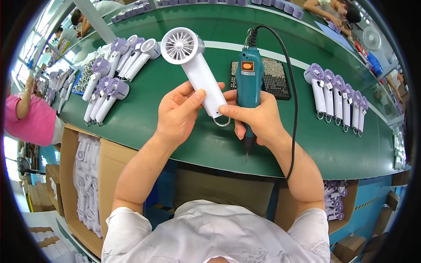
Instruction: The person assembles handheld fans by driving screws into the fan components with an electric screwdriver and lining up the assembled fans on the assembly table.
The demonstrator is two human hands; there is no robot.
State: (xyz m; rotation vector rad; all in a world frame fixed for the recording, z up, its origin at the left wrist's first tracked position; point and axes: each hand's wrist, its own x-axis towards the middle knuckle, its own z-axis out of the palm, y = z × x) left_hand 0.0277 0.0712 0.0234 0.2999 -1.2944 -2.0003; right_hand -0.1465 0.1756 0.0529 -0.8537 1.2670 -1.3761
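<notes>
Centre of the frame, and the left hand (177, 111) is gripping a white-and-lilac handheld fan (197, 72) by its handle, thumb lying across the front. The fan is tilting, its round grille facing up toward the upper left, its lower end and small metal loop (222, 126) pointing down to the right. Over on the right of centre, the right hand (263, 116) is doing double duty: its fingers are wrapping a teal electric screwdriver (249, 83), while its thumb is pressing against the fan's lower end. The screwdriver's bit is pointing down toward the bottom of the frame (well apart from the fan, mind you), and its black cable (294, 96) is arching over and running down past the right forearm.

Just behind the screwdriver, a black tray (280, 97) is holding small metallic pieces on the green counter (206, 151). On the right of the frame, a row of fans (337, 103) is lying side by side; at upper left, a looser cluster of fans (107, 107) is sprawling. Down at lower left, an open carton (116, 166) is holding more pale parts. A co-worker in a pink top (30, 118) is showing at the left edge.
</notes>
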